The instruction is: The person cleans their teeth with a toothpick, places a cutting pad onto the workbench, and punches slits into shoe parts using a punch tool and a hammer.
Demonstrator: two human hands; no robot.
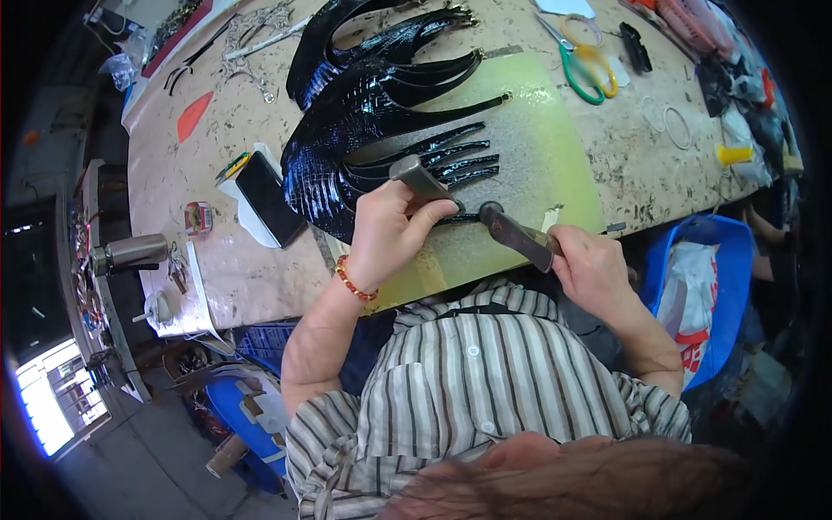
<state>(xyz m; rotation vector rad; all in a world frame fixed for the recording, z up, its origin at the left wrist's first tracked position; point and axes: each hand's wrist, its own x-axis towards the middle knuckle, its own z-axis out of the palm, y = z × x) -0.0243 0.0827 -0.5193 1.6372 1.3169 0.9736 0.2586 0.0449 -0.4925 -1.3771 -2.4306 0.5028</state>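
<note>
My left hand [394,227], with a red and gold beaded bracelet at the wrist, is closed around a thick grey metal punch-like tool [422,180]. Its lower end is by the lowest strip of a glossy black leather-like piece [325,169] with a scaly texture and long fingers. My right hand [594,267] grips a hammer [518,238] with a dark brown body and a round black end, close to the right of my left fingertips. Beneath the strips lies a translucent yellow-green cutting mat [559,147]. More glossy black pieces [407,39] overlap above.
A black phone [267,198] rests at the left beside a yellow cutter [232,166]. Green-and-yellow-handled scissors [582,74] and a black clip-like object [635,48] lie at the upper right. A blue bin [732,303] with plastic bags stands off the right table edge.
</note>
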